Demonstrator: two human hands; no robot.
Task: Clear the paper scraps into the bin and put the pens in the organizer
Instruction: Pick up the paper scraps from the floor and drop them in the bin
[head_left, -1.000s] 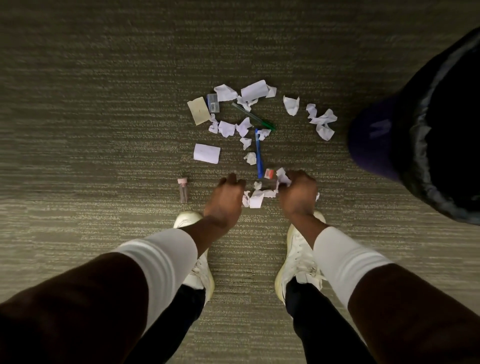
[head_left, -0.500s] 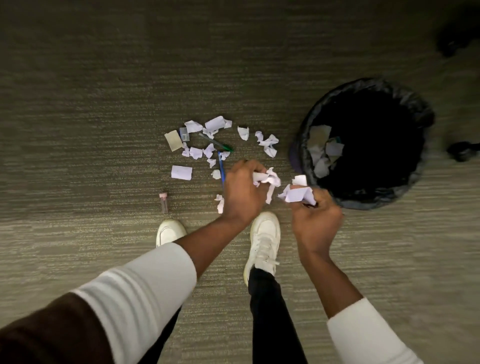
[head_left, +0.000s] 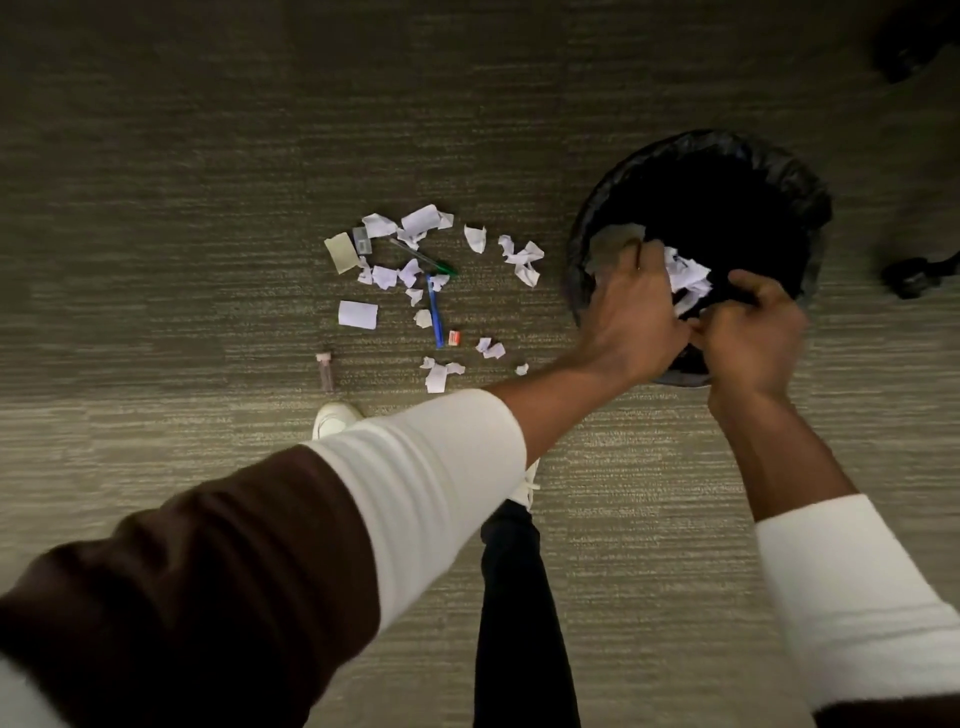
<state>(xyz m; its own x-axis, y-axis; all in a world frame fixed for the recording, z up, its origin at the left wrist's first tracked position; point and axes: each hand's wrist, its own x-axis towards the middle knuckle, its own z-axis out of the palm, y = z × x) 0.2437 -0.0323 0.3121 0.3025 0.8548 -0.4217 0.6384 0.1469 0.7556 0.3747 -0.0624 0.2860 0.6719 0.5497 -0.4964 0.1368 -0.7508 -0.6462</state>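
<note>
Both hands over the bin (head_left: 810, 208) at about 2 o'clock: left hand (head_left: 631, 306) has its grip spread loose over the mouth, right hand (head_left: 748, 332) grip I can't tell, white scraps (head_left: 685, 275) between them. Plenty left I'd say: scattered paper (head_left: 421, 221) on the carpet around 11 o'clock, plus green pen (head_left: 423, 258) and blue pen (head_left: 434, 312) untouched, no organizer in sight

**Matt carpet, crinkled paper, glossy liner**

The floor (head_left: 208, 156) is ribbed, matt carpet. The paper scraps (head_left: 522, 259) are white and creased. The bin (head_left: 800, 192) wears a shiny, wrinkled black plastic liner. The blue pen (head_left: 434, 312) looks like smooth plastic. The sleeves (head_left: 431, 478) are soft white cloth.
</note>
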